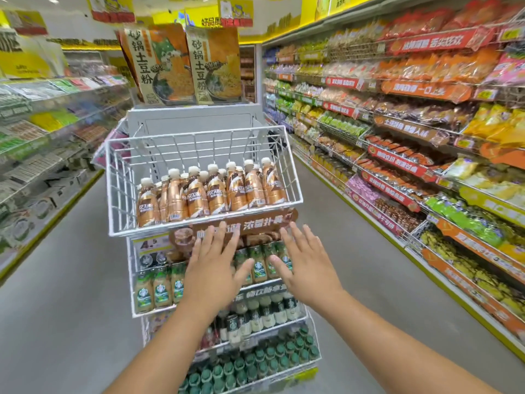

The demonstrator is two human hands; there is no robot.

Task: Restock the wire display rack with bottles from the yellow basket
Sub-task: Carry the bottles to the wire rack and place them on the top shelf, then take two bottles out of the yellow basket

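Note:
A white wire display rack (119, 177) stands at the end of an aisle, straight ahead. Its top basket holds several brown coffee bottles (210, 191) with white caps, ranged along the front. Lower tiers hold green-labelled bottles (159, 288) and green-capped bottles (255, 362). My left hand (211, 265) and my right hand (305, 263) are both stretched out in front of the second tier, just below the brown sign (255, 224) on the top basket. Fingers are spread and straight, and neither hand holds anything. No yellow basket is in view.
Long shelves of snack packets (412, 115) run along the right side, more shelving (42, 143) along the left. Grey floor (71, 308) lies on both sides of the rack. Two large noodle packets (184, 66) stand on top of the rack.

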